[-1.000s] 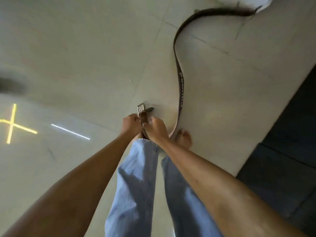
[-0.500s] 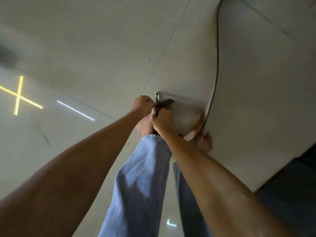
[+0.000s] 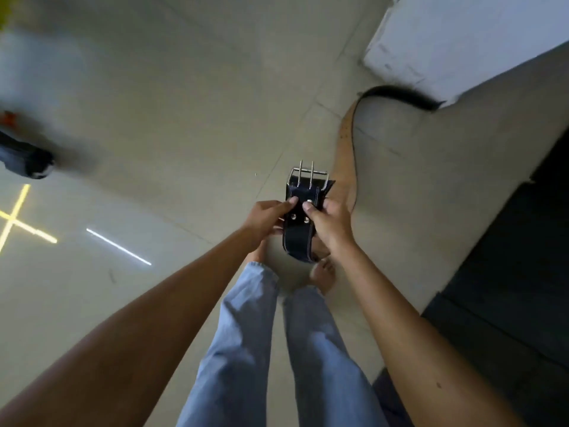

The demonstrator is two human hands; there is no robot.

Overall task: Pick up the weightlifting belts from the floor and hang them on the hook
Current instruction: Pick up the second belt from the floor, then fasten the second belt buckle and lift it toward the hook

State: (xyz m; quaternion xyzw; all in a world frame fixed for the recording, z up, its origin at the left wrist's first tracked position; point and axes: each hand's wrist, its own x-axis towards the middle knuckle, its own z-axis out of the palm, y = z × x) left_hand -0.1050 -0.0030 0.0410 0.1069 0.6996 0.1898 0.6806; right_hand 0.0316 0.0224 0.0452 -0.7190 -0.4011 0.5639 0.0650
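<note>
Weightlifting belt (image 3: 300, 223), dark with white stitching, sits at centre frame, its buckle end (image 3: 308, 174) pointing up. The left hand (image 3: 266, 218) and right hand (image 3: 331, 221) each pinch it by thumb and fingers. Its tan inner side curves toward the upper right, trailing across the tiled floor (image 3: 184, 118).

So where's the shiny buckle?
Head view, just right of centre: the buckle tops the belt end held by both hands, left hand and right hand.

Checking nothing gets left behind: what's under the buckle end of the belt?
Below the belt, held by left hand and right hand: tiled floor, bare toes. Directly beneath is covered.
</note>
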